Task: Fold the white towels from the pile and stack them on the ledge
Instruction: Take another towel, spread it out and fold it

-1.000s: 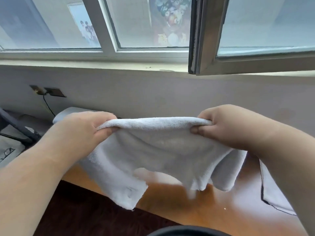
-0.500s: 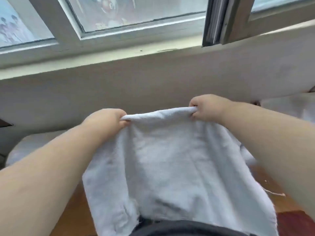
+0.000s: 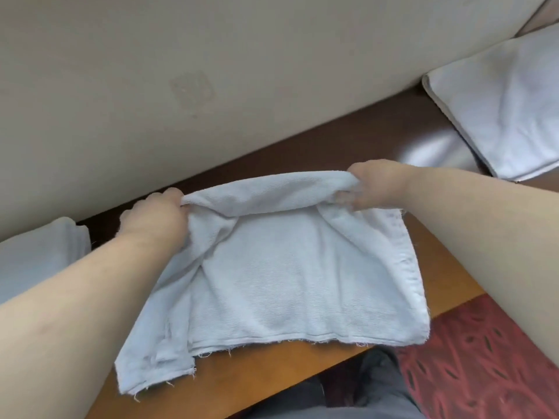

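Both grips are closed on the far folded edge of the white terry-cloth towel [image 3: 290, 267]: the left hand [image 3: 155, 216] bunches its left corner, the right hand [image 3: 376, 184] pinches the right, and the frayed near hem lies on the brown wooden table [image 3: 272, 373] at centre frame. No label or writing can be read on the cloth. A folded white towel stack [image 3: 33, 255] is cut off at the left edge, another white cloth [image 3: 502, 107] at the upper right.

Head view, steeply downward, close
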The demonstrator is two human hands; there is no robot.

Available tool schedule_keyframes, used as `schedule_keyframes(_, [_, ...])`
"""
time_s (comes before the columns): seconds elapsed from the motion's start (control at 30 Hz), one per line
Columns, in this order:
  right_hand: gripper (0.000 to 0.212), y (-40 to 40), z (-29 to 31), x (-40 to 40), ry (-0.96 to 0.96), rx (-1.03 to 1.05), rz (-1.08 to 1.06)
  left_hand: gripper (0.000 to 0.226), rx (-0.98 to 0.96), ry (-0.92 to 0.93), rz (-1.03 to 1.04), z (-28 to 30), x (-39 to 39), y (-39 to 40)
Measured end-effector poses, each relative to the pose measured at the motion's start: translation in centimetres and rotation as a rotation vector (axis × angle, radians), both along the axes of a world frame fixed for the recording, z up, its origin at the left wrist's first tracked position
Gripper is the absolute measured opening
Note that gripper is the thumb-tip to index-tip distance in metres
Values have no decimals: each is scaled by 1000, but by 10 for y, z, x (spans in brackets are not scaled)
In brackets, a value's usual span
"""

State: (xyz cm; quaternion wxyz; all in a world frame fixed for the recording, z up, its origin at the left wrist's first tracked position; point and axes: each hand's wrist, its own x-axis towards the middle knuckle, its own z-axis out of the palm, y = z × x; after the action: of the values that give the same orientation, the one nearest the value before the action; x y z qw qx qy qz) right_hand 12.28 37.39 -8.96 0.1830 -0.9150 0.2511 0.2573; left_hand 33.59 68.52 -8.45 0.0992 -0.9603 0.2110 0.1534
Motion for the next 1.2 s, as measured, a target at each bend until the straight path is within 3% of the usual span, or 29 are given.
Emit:
schedule_keyframes(0.07, [29, -13, -3, -5, -58, -3, -27, 45, 25, -27, -2, 4, -14, -21])
schedule_keyframes(0.17, [15, -14, 4, -1, -243, 75, -96, 73, -266, -49, -247, 18, -52, -71])
schedule_keyframes(0.27, [18, -11, 23, 11, -400, 136, -53, 84, -430, 190, -595, 37, -97, -146])
schedule_keyframes(0.37, [19, -16, 35, 11, -392, 71, 78, 106, -354, 394, -583, 46, -116, -210])
schedule_keyframes(0.4, [16, -23, 38, 6, -382, 80, 76, 99, -306, 381, -585, 46, -117, -223])
schedule_keyframes(0.53, [25, -64, 31, -39, -244, 318, -178, 14, -104, 329, -652, 50, -111, -247])
schedule_keyframes(0.6, [37, -74, 8, -67, -211, 486, -324, 1, -158, 367, -607, 50, -107, -250])
schedule_keyframes(0.7, [45, -66, -33, -97, -247, 701, -535, 12, -196, 377, -528, 47, -101, -254])
schedule_keyframes(0.9, [16, -46, -49, -97, -506, 978, -867, 25, -271, 539, -458, 31, -109, -290])
schedule_keyframes(1.0, [19, -47, -48, -98, -539, 1041, -949, 23, -233, 428, -492, 18, -114, -314])
schedule_keyframes(1.1, [34, -41, -52, -119, -388, 1061, -884, 25, -245, 269, -471, 13, -108, -332])
schedule_keyframes(1.2, [52, -31, -59, -138, -99, 818, -669, 24, -278, 177, -379, 9, -96, -345])
